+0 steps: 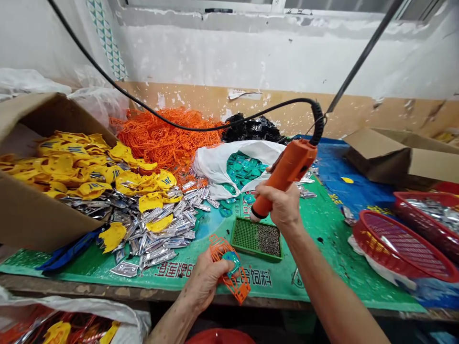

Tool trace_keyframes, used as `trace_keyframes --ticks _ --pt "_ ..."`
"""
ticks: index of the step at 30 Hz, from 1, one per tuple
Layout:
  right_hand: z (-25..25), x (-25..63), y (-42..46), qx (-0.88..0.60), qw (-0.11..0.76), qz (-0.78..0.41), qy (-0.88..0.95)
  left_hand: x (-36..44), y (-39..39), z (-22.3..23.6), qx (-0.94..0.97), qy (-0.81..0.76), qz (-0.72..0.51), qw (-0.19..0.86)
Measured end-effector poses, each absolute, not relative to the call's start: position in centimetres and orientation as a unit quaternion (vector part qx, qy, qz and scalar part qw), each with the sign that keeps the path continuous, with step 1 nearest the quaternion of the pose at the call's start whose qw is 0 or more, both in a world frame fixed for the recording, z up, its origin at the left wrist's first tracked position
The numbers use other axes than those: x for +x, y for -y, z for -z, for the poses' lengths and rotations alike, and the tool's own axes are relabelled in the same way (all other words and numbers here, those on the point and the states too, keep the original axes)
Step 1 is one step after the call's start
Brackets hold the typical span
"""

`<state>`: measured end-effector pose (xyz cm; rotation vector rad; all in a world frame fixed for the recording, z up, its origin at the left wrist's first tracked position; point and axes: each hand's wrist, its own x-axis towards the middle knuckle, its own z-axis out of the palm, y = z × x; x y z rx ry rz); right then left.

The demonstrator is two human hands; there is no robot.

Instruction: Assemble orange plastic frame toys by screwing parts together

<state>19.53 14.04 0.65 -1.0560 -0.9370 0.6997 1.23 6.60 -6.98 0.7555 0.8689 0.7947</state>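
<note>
My left hand (206,274) pinches an orange plastic frame (241,288) near the table's front edge, its thumb pressing a teal plastic piece (232,263) onto it. My right hand (285,203) is wrapped round an orange electric screwdriver (283,174), which tilts down to the left. The screwdriver's pale tip is just above a green tray (238,241), whose right part holds a heap of small screws (268,240). A black cable (201,129) runs from the tool's top end. Behind the tray, a white bag (211,165) lies open around many teal pieces (244,167).
On the left, a cardboard box (32,210) spills yellow plastic parts (79,165) beside silvery parts (161,248). Orange frames (168,136) and black parts (253,129) are heaped against the wall. Red baskets (369,239) and another cardboard box (380,148) stand at the right.
</note>
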Motion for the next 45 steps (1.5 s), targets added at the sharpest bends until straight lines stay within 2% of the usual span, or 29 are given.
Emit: trace_keyframes --ticks 16,45 --pt "2.3 16.7 -16.5 -0.465 0.748 -0.273 0.386 1.4 -6.9 7.9 0.316 -0.397 -0.385 0.771" --pt "2.8 16.6 -16.3 -0.494 0.738 -0.235 0.394 1.5 -6.9 7.5 0.307 -0.411 -0.378 0.771"
